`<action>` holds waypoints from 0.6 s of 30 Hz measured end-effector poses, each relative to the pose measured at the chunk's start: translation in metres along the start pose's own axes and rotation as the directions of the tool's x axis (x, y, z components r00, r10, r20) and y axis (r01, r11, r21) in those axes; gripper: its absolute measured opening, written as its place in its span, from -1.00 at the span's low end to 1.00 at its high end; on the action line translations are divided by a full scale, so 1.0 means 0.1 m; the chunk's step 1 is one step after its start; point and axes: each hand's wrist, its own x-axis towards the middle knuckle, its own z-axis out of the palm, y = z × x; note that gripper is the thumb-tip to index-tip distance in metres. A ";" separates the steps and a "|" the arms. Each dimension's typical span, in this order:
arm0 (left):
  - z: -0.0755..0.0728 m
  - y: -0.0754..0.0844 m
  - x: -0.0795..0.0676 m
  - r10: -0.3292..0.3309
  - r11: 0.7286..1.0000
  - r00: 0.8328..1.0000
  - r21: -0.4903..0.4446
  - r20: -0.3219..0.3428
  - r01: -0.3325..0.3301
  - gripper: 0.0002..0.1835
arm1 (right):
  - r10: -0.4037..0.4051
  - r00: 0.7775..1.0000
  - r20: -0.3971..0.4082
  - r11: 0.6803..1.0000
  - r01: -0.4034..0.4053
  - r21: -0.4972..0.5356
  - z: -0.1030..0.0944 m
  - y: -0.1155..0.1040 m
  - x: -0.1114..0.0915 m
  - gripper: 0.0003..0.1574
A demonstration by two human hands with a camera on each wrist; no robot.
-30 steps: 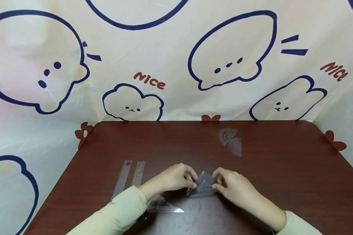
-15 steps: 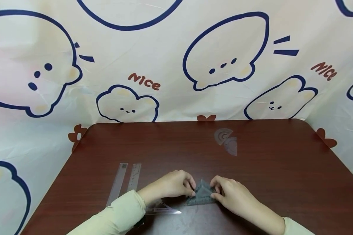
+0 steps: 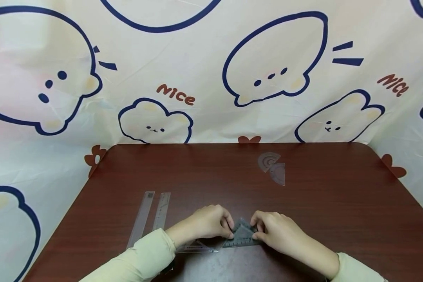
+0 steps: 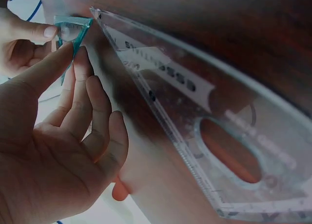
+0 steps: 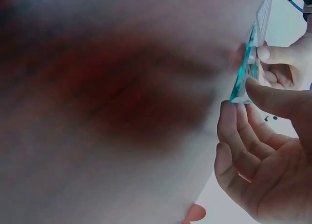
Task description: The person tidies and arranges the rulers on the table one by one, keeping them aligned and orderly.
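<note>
Greenish see-through plastic: I see a small set square (image 3: 243, 236) low at the brown table (image 3: 324, 188), my left hand (image 3: 211, 223) pinching one side, my right hand (image 3: 280, 231) the other. A clear triangle (image 4: 224, 99) lies near it, two rulers (image 3: 141, 219) by the left sleeve (image 3: 146, 254), two protractors (image 3: 277, 173) farther off.

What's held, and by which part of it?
The tinted triangle ruler: left hand pinches its left sloping edge, right hand its right sloping edge.
</note>
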 end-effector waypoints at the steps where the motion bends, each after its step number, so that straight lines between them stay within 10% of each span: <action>1: 0.00 0.00 0.00 0.000 1.000 1.000 0.000 -0.001 0.000 -0.83 | -0.001 1.000 0.011 1.000 0.001 -0.004 -0.01 0.00 0.01 -0.74; 18: 0.03 -0.01 -0.03 0.023 0.985 0.998 0.170 -0.054 -0.014 -0.85 | 0.037 0.995 0.093 0.999 -0.036 -0.021 -0.01 0.03 0.06 -0.72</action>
